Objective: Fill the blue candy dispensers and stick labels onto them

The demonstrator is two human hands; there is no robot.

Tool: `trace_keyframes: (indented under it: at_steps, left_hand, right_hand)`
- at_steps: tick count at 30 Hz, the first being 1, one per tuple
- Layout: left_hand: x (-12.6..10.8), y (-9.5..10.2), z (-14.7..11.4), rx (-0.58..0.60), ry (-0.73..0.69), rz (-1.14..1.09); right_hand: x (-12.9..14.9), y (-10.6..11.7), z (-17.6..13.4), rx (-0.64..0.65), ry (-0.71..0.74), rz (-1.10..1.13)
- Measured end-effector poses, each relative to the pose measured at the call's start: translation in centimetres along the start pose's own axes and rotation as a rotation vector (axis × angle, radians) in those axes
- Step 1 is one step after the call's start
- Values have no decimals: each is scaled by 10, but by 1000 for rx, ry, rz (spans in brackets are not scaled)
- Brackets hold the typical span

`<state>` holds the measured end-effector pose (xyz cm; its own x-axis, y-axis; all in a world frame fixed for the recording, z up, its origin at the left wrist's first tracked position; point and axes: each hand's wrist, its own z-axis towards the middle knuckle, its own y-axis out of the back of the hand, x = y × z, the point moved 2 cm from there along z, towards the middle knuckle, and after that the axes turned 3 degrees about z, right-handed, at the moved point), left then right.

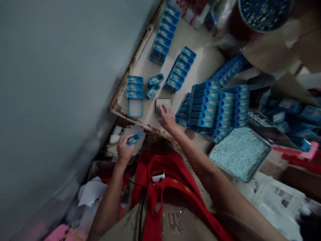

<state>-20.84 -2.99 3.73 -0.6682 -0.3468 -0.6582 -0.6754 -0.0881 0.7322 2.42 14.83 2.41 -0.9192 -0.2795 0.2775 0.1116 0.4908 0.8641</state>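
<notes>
Red cloth (179, 167) is draping lower centre. Left of it, the left hand (124, 149) is clamping its fingers on a blue box's (134, 138) end, probably leaving the face clear; mid-frame, the right hand (167, 118) is holding bent fingers over a pale square pad (164, 101), pinch unclear.

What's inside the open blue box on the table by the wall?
Three small blue packs lie in the far part of the box. The near part shows a pale bottom. What's under the packs can't be seen, because they cover it.
</notes>
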Motion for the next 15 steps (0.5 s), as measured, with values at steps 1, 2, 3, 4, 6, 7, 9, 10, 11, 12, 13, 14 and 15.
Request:
trace_keyframes:
  at_steps: [1,2,3,4,6,7,9,10,11,12,13,14,15]
  left_hand:
    - [2,1,1,-4,-4,-2]
    - [5,2,2,-8,-8,-4]
    - [7,3,3,-12,-11,-7]
    - [9,5,5,-15,-15,-12]
    - [13,9,8,-29,-22,-20]
    - [15,12,9,-39,-28,-21]
    - [18,15,14,-61,-47,-14]
    - [19,15,16,-70,-56,-10]
    - [19,15,19,-75,-67,-5]
    - [18,15,23,-77,-80,0]
    - [15,14,27,-77,-96,7]
    - [11,13,31,-72,-119,16]
    - [5,12,36,-63,-152,27]
  right_hand:
    - [-6,6,9,4,37,-40]
    - [-12,11,19,25,60,-71]
    - [-17,15,29,57,74,-93]
    - [-21,18,39,91,83,-105]
    - [-21,25,52,156,110,-111]
    - [-17,28,56,180,127,-112]
    - [-2,36,53,203,145,-109]
    - [8,40,47,205,139,-99]
    - [18,47,36,202,130,-71]
    - [27,55,22,193,129,-15]
    - [34,66,3,181,134,77]
    - [38,81,-18,184,169,202]
    - [36,100,-42,190,227,349]
